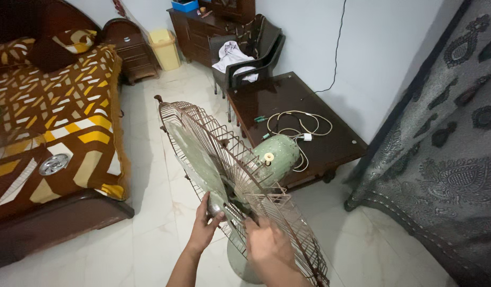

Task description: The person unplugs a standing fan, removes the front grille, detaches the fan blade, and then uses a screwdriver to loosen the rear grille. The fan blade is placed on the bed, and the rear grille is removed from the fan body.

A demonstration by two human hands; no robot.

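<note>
Both my hands sit lowest in the head view, on the fan. Right hand (267,242) lies over the near part of the wire guard (240,175), fingers curled onto the wires; seen from the back, so I judge it a grasp but cannot see the fingertips. Left hand (207,226) comes up from below and pinches the guard near its hub, thumb and fingers closed on the metal beside a pale green blade (195,159).

Landmark is the fan: it is tilted, guard face turned toward the bed (59,127), green motor housing (277,151) pointing away toward the dark wooden tabletop (320,143). Fan's round base (240,263) stands on the white tiled floor (155,212), below my hands.

Behind the fan, on the tabletop, a coiled white cord (304,125) lies touching the wood. Beyond that, a dark plastic chair (256,53) with a white cloth on its seat. Far behind the fan, a yellow bin (164,48). Grey patterned curtain (442,149) hangs to the fan's right.

Risks, my judgement: guard wires look rusty and thin, so fingers could get scraped or slip between them onto the blade. Fan leans, held only by my two hands, so a loosened hold could tip it onto the floor. Cannot tell if the cord is plugged in; if live, blades could spin.
</note>
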